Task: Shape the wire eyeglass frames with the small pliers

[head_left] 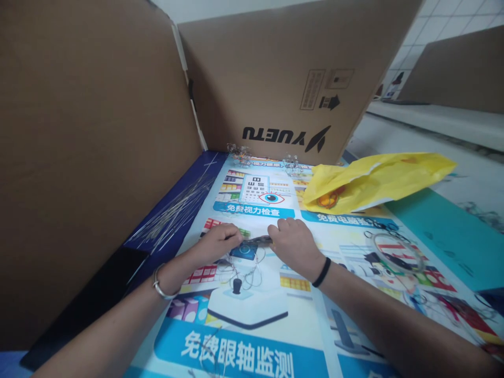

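My right hand (pixel 294 245) is closed around a pair of pliers (pixel 258 241), whose dark metal jaws point left. Pinched between thumb and fingers of my left hand (pixel 224 240) is thin wire, right at the tip of the pliers. Loops of thin wire (pixel 255 273) hang or lie just below the two hands, over the printed poster (pixel 252 310). How the wire sits in the jaws is too small to make out. The pliers' handles are mostly hidden inside my right fist.
Cardboard panels (pixel 275 68) stand at the back and left. Straight wires (pixel 177 207) lie along the left edge. At right are a yellow bag (pixel 366 178) and a ring-shaped coil (pixel 397 252). Tangled wire pieces (pixel 292 164) sit by the back panel.
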Motion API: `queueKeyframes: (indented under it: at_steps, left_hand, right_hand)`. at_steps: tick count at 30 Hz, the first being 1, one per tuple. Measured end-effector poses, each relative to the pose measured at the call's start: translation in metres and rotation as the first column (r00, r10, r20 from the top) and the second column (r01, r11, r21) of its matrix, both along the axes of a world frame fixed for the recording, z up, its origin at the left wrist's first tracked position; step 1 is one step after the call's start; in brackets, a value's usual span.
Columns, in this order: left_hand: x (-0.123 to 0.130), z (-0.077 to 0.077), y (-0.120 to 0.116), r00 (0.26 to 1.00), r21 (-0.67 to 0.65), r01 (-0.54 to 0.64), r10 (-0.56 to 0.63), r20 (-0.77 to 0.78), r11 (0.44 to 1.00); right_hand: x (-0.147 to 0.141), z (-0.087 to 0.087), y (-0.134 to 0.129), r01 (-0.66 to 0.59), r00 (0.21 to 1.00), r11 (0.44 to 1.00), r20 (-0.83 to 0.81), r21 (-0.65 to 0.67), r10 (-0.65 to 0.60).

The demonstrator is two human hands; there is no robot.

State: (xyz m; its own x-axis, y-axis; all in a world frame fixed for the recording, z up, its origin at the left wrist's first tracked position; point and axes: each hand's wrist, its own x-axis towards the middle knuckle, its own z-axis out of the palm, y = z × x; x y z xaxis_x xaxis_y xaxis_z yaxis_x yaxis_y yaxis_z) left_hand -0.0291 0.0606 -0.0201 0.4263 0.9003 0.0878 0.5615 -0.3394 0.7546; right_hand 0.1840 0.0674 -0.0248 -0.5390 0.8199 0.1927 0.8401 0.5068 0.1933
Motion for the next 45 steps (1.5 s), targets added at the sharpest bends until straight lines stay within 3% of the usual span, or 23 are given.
queueKeyframes:
  at_steps: [6,12,26,45]
  left_hand:
    - [0.000,-0.003,-0.001,0.999,-0.074,-0.030,0.034,0.041,0.997]
    - [0.002,0.000,-0.005,0.996,-0.105,-0.055,0.062,0.066,0.993]
    - [0.012,-0.004,-0.011,0.931,-0.361,-0.039,0.165,0.326,0.932]
    - [0.020,-0.004,-0.013,0.877,-0.360,-0.141,0.285,0.387,0.922]
  right_hand:
    - [0.002,-0.002,0.000,-0.025,1.000,0.999,0.012,0.039,0.025]
    - [0.001,-0.004,0.001,0.008,1.000,1.000,-0.016,-0.013,-0.008]
    - [0.002,-0.005,0.001,0.085,0.993,0.993,-0.079,-0.082,-0.092]
    - [0.004,-0.007,0.001,0.053,0.993,0.998,-0.104,-0.036,-0.057]
